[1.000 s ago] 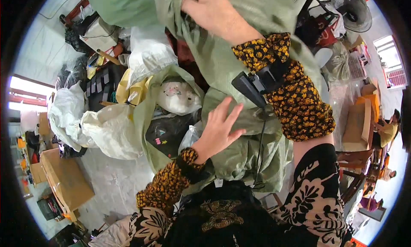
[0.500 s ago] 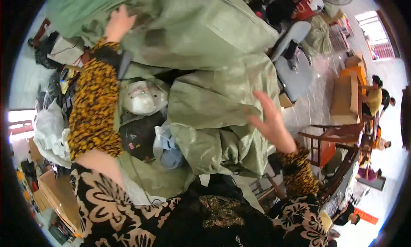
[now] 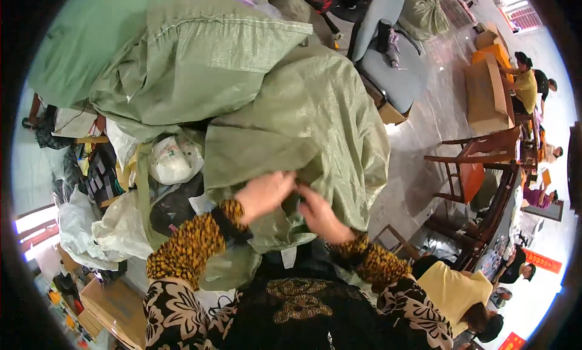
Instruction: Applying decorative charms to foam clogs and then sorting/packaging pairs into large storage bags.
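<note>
Large green woven sacks fill the middle of the view. My left hand (image 3: 267,195) and my right hand (image 3: 322,216) are close together over the near green woven sack (image 3: 345,144), at the folded edge of its cloth. Both are slightly blurred, with fingers drawn in and closed on the cloth. A fuller green sack (image 3: 200,59) lies beyond it, its stitched seam toward the right. A white plastic bag (image 3: 176,160) with something inside sits left of the near sack, beside a dark bundle (image 3: 176,213). Patterned yellow-and-black sleeve covers reach my wrists.
A grey office chair (image 3: 394,71) stands at the far right, with a dark item on its seat. A wooden chair (image 3: 470,162) and a cardboard box (image 3: 488,92) are farther right. Several people work along that side; one in yellow (image 3: 454,289) is nearer. Another box (image 3: 115,307) sits lower left.
My hands were spread wide apart, the left far out on the sack; they have come together in front of me and closed on the near sack's cloth. A person in yellow now appears lower right.
</note>
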`<action>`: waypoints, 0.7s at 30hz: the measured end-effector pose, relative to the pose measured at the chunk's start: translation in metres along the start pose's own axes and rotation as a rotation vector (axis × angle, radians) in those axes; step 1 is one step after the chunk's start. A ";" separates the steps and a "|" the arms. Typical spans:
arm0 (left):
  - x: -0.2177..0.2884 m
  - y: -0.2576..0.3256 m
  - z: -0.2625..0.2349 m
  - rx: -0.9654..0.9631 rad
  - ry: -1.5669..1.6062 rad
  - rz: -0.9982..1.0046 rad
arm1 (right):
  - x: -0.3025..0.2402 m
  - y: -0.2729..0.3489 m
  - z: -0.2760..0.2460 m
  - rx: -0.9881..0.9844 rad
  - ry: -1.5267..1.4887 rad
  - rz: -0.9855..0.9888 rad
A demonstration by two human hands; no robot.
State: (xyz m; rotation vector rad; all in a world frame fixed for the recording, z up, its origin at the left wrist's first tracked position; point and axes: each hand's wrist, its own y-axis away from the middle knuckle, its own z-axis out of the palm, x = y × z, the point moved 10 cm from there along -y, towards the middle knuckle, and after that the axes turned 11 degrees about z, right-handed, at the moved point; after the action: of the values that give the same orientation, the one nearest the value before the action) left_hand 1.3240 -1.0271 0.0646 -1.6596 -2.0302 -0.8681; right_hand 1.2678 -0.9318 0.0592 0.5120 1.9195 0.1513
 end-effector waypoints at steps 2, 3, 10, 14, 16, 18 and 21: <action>-0.024 -0.023 -0.047 0.122 -0.195 -0.071 | 0.013 -0.036 -0.031 0.120 0.131 0.052; -0.034 -0.022 -0.071 0.352 -0.201 0.079 | 0.015 -0.057 -0.044 0.193 0.238 0.044; -0.070 -0.066 -0.160 0.387 -0.349 -0.226 | -0.017 -0.140 -0.179 0.579 0.422 0.072; -0.080 -0.078 -0.124 0.134 -0.350 -0.227 | -0.041 -0.137 -0.143 0.500 0.547 -0.143; -0.083 -0.081 -0.096 0.074 -0.294 -0.127 | -0.027 -0.125 -0.117 0.411 0.581 -0.080; -0.105 -0.073 -0.082 0.098 -0.203 -0.147 | 0.002 -0.117 -0.092 0.302 0.566 0.099; -0.145 -0.058 -0.071 0.288 0.046 -0.196 | 0.054 -0.106 -0.079 0.333 0.572 0.220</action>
State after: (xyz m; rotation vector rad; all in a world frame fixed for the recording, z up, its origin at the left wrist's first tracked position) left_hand 1.2953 -1.1882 0.0118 -1.2931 -2.1930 -0.6306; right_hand 1.1494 -0.9942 0.0095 0.9858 2.4594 0.1285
